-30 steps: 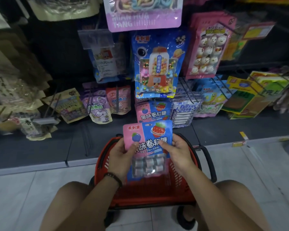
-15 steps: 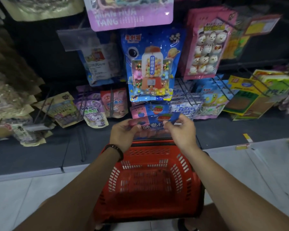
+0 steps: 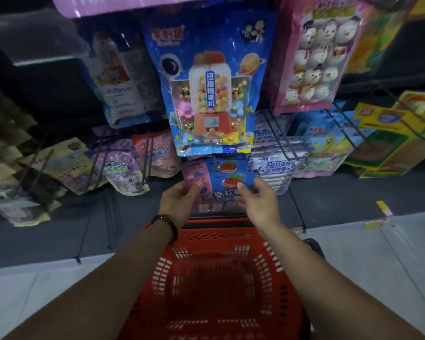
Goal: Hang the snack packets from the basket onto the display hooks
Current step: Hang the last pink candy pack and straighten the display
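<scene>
1. Packet (image 3: 221,192) is held up at the low row, just in front of the matching packets (image 3: 227,166) and above the basket (image 3: 219,231).
2. Left hand (image 3: 179,200) and right hand (image 3: 258,204) each pinch a top corner, a light grip with thumbs on the face.
3. I'd keep the top edge taut and level so its hole meets the hook squarely. I can't make out either.
4. Mind the big blue bag (image 3: 211,94) overhanging that spot.

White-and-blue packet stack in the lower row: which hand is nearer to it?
Right. The right hand, pinching the right edge of the held packet, sits just below-left of the white-and-blue stack; the left hand grips the opposite edge, farther left.
</scene>
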`<state>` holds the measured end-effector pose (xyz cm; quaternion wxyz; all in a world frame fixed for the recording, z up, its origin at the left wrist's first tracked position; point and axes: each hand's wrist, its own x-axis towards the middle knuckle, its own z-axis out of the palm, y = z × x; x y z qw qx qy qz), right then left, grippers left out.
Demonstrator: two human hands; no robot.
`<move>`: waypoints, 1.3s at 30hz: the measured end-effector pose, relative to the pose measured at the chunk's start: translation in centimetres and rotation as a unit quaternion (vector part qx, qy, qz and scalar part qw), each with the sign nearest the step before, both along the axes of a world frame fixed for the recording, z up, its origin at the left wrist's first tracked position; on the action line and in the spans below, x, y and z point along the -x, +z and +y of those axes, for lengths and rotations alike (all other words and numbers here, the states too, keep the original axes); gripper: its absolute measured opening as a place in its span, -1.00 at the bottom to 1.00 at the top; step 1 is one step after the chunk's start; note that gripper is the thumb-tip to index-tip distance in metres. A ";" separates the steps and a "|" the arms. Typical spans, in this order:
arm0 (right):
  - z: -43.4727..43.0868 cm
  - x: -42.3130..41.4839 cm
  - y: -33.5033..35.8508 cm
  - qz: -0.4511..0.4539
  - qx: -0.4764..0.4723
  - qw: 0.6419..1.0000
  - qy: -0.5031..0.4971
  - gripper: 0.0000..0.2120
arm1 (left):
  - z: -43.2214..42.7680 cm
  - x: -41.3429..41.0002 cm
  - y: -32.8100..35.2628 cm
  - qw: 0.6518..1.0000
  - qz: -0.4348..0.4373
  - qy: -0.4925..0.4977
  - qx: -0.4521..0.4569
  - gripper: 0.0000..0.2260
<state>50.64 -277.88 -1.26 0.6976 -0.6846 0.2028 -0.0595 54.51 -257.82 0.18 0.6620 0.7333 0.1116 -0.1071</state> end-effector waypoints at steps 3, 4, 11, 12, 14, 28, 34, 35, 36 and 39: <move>-0.2 -1.3 -0.5 -0.013 0.057 0.998 0.009 -0.80 | -0.2 -1.0 -0.4 0.999 0.014 0.026 0.013 -0.83; -0.2 -1.6 -0.6 -0.017 0.062 0.998 0.014 -0.81 | -0.1 -1.2 -0.5 0.999 0.017 0.035 0.014 -0.82; -0.1 -1.9 -0.8 -0.037 0.089 0.995 0.040 -0.62 | -0.1 -2.4 -0.1 0.999 0.002 0.039 -0.016 -0.79; 0.0 -1.9 -0.8 -0.036 0.092 0.994 0.036 -0.59 | -0.4 -2.5 0.0 0.999 -0.002 0.036 -0.023 -0.79; 0.1 -1.9 -0.7 -0.032 0.092 0.995 0.027 -0.56 | -0.8 -2.7 0.2 0.999 0.006 0.029 -0.030 -0.78; 1.2 -1.5 -0.7 0.004 0.158 0.987 0.011 -0.34 | -2.1 -3.3 -0.2 0.985 0.081 0.104 -0.110 -0.44; 3.3 1.5 0.4 -0.006 0.333 0.936 0.112 -0.37 | -3.2 1.9 -0.3 0.934 -0.124 -0.016 -0.335 -0.63; 3.4 1.5 0.3 0.000 0.351 0.927 0.136 -0.30 | -3.4 2.4 -0.6 0.920 -0.160 -0.052 -0.354 -0.60; 3.4 1.3 0.0 0.009 0.362 0.920 0.152 -0.23 | -3.7 2.7 -0.9 0.907 -0.166 -0.086 -0.378 -0.53; 3.2 0.8 -0.3 0.034 0.363 0.914 0.178 -0.09 | -4.1 2.0 -1.3 0.876 -0.140 -0.148 -0.438 -0.26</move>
